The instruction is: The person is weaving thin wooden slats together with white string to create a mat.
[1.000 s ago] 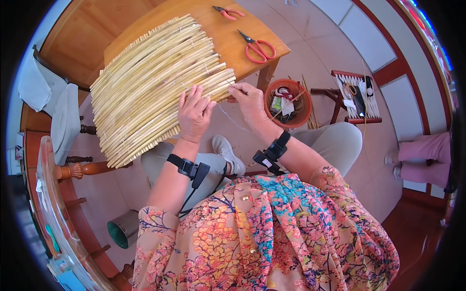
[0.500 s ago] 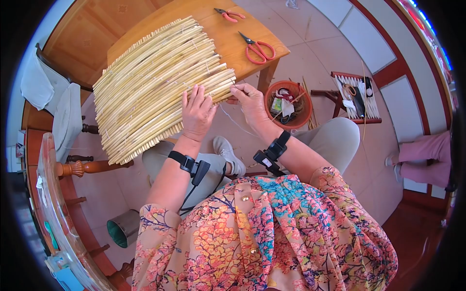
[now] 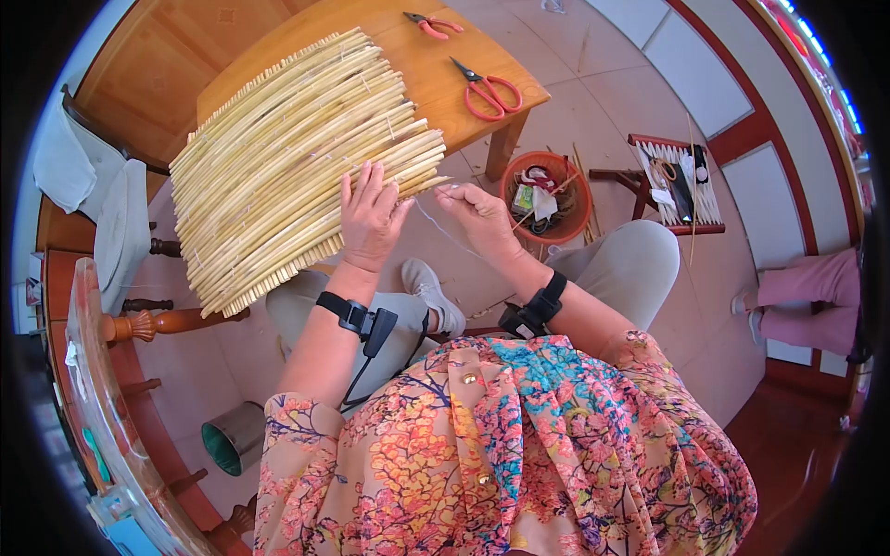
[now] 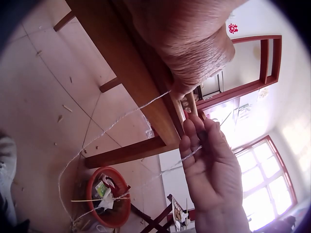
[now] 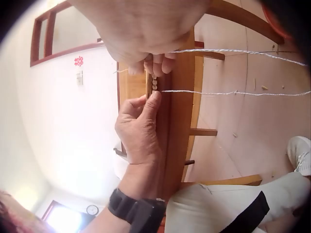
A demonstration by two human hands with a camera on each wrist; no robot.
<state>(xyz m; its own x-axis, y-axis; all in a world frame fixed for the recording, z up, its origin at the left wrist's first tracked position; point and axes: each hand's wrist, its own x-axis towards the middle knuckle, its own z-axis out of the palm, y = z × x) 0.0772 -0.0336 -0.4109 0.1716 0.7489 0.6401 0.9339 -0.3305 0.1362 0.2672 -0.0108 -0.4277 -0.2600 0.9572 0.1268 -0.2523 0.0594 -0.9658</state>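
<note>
A mat of pale, straight stalks (image 3: 297, 157), bound with rows of white string, lies on the wooden table and juts past its near edge. My left hand (image 3: 366, 222) grips the mat's near edge, fingers spread on top and thumb at the side. Just off the mat's right corner, my right hand (image 3: 477, 218) pinches white string (image 5: 233, 50) between thumb and curled fingers. A second stretch of this string leaves the mat beside the left thumb, and both hang in a loop in the left wrist view. A short thin end sticks out past the right fingertips in that view.
Red-handled scissors (image 3: 493, 97) and red-handled pliers (image 3: 434, 25) lie on the table (image 3: 426, 79). An orange bucket (image 3: 587, 208) with scraps stands on the floor. Beside it, a folding stool (image 3: 681, 185) bears small items. Another person's pink-trousered legs (image 3: 811, 306) show at right.
My right hand has drawn off the mat's right corner, slightly down and to the right, with the string. The left hand keeps its place on the mat's edge.
</note>
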